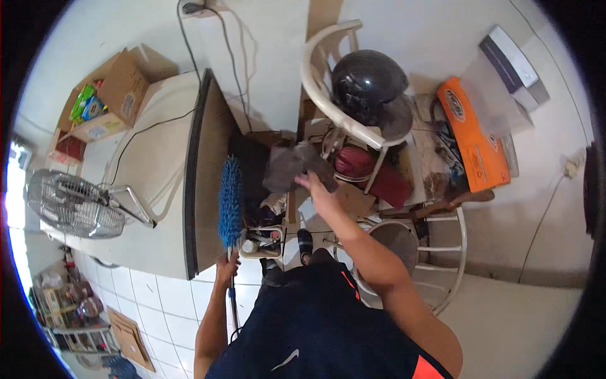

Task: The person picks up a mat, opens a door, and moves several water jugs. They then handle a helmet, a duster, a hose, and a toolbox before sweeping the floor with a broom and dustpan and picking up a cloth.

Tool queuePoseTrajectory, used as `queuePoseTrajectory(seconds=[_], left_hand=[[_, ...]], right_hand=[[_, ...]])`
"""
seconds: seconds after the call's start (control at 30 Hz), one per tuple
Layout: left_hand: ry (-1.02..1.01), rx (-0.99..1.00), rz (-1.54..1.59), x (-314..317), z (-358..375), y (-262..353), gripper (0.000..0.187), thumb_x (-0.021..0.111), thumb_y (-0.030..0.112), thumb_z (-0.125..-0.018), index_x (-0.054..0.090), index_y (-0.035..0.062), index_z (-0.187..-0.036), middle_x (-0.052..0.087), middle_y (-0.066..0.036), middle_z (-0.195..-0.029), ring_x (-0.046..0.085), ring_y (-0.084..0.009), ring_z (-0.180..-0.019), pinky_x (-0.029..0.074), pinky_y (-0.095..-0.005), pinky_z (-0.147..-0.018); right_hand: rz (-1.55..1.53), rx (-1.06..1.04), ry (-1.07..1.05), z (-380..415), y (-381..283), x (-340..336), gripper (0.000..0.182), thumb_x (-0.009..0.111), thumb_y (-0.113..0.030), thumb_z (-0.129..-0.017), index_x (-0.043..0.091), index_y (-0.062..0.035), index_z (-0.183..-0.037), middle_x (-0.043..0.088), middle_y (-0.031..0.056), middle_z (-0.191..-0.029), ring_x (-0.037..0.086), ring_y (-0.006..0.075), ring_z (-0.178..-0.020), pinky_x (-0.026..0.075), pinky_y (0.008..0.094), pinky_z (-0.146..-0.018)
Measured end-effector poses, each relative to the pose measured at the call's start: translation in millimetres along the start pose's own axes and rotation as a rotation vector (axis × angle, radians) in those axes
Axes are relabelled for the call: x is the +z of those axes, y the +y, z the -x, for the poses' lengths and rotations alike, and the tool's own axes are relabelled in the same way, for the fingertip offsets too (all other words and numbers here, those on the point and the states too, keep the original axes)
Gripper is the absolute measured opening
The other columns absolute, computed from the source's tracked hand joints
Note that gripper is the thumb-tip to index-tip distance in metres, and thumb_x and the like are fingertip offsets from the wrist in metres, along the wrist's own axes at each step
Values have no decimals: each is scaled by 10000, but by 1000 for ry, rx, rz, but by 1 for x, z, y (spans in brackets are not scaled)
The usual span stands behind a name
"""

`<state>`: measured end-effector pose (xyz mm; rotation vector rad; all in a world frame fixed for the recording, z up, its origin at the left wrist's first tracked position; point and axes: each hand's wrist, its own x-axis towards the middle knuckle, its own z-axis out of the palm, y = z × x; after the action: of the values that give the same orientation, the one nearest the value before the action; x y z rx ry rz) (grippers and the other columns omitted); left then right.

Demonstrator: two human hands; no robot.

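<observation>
My left hand (227, 268) is closed round the handle of a duster, whose fluffy blue head (230, 202) points up beside the table's dark edge. Stretched forward, my right hand (317, 186) grips a grey-brown cloth (300, 165), slightly blurred at its left side. Just right of the cloth lies a dark red bundle (355, 162) under a white chair. Below the cloth, a small tray (262, 243) of odds and ends rests on the floor near my feet.
A black helmet (369, 79) sits on the white chair (344, 120). An orange box (473, 136) stands at right, and a second round-seated chair (454, 252) is close by my right arm. On the table (158, 145) are a fan (76, 203) and a cardboard box (123, 95).
</observation>
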<state>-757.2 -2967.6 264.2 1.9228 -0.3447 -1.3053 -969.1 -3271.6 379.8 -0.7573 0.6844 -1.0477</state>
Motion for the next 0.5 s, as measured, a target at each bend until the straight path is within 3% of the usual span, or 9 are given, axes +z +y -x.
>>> queuePoseTrajectory(seconds=[0.03, 0.1, 0.2, 0.23, 0.27, 0.33, 0.4, 0.47, 0.5], left_hand=[[0, 19, 3, 9, -18, 14, 419, 569, 473, -822, 553, 57, -768, 476, 1, -542, 389, -66, -410, 316, -226, -353], [-94, -69, 117, 27, -51, 41, 496, 580, 548, -783, 568, 59, -867, 526, -29, -657, 425, -88, -475, 347, -262, -405], [-559, -343, 451, 42, -162, -7, 575, 626, 553, -744, 575, 49, -1017, 600, -69, -865, 513, -132, -656, 422, -312, -546], [-598, -338, 494, 59, -179, -17, 562, 638, 529, -740, 576, 52, -1031, 608, -70, -898, 526, -144, -700, 430, -316, -581], [-639, -334, 537, 77, -194, -27, 551, 651, 505, -737, 577, 54, -1045, 617, -71, -931, 540, -155, -745, 437, -320, -615], [-416, -157, 462, 135, -187, -29, 501, 673, 440, -734, 585, 62, -1050, 625, -62, -967, 554, -176, -813, 437, -315, -666], [-397, -290, 486, 160, -177, -26, 348, 649, 326, -755, 605, 56, -969, 628, -64, -894, 570, -196, -778, 452, -324, -662], [-370, -427, 493, 169, -160, -24, 198, 625, 212, -776, 625, 49, -888, 632, -66, -820, 586, -216, -742, 467, -333, -658], [-424, -384, 492, 173, -152, -18, 187, 605, 156, -778, 620, 32, -916, 636, -78, -830, 596, -218, -730, 479, -341, -647]], right_hand=[[-45, 113, 72, 18, 0, 0, 323, 548, 4, -800, 526, -52, -1118, 534, 68, -1067, 565, 218, -933, 500, 359, -764], [669, -49, -46, 54, -3, 3, 261, 501, -68, -839, 520, -56, -1099, 576, 89, -1021, 576, 229, -925, 485, 366, -777], [57, 226, 132, 73, 70, -23, 170, 514, -187, -838, 569, -96, -970, 632, 67, -926, 603, 209, -861, 484, 382, -779], [-492, 557, 325, 82, 67, -24, 162, 536, -208, -825, 583, -106, -942, 633, 59, -934, 607, 204, -854, 487, 381, -781], [-503, 571, 319, 88, 76, -32, 168, 533, -199, -828, 576, -105, -961, 625, 61, -951, 598, 214, -874, 480, 370, -795], [-535, 596, 315, 99, 114, -67, 187, 525, -180, -835, 560, -102, -1001, 607, 65, -984, 580, 234, -915, 466, 348, -823], [131, 249, 84, 115, 154, -122, 184, 518, -207, -844, 567, -83, -970, 614, 73, -950, 586, 253, -892, 475, 383, -781], [271, 260, 165, 118, 139, -129, 180, 526, -210, -836, 576, -66, -932, 621, 86, -914, 591, 278, -865, 478, 414, -738], [74, 430, 369, 118, 98, -106, 171, 538, -200, -824, 581, -59, -910, 624, 95, -894, 594, 293, -849, 477, 428, -717]])
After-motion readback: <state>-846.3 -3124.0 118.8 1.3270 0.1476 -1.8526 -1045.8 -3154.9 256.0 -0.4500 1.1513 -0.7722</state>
